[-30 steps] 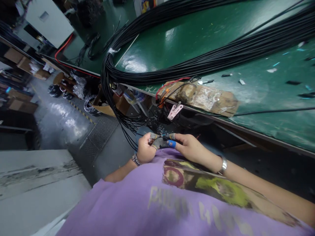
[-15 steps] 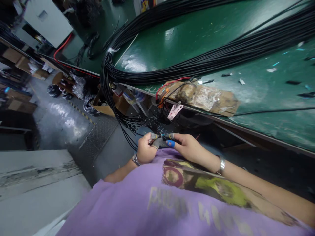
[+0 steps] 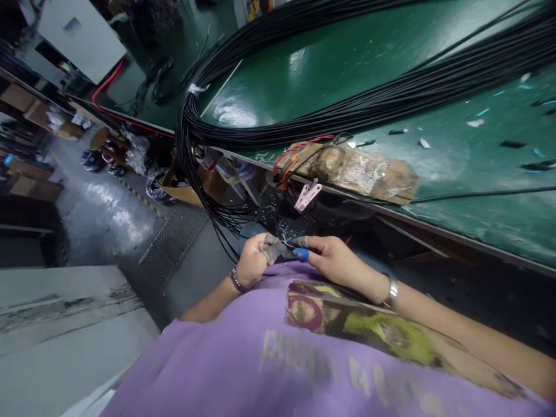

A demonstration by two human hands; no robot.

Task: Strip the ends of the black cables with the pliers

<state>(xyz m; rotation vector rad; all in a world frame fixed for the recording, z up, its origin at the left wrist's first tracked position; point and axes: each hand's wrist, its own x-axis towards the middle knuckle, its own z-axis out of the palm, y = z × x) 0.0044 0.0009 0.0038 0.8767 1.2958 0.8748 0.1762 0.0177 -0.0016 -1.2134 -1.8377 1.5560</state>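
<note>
My left hand [image 3: 252, 260] and my right hand [image 3: 332, 259] meet in front of my chest, below the edge of the green table [image 3: 347, 63]. Both are closed in a pinch on the thin wire ends [image 3: 284, 239] of a black cable. Grey wraps cover my left fingertips and a blue wrap sits on a right fingertip. The cable comes from the thick bundle of black cables [image 3: 243, 127] that hangs off the table's edge beside my left hand.
A taped cardboard pad [image 3: 369, 171] with red and orange wires lies at the table's edge, a pink clip [image 3: 306, 196] hanging beneath it. Cardboard boxes and bagged goods stand on the floor to the left. A grey surface [image 3: 65, 324] lies at lower left.
My left hand has turned a little at the wire ends and my view has shifted slightly. My right hand keeps its pinch.
</note>
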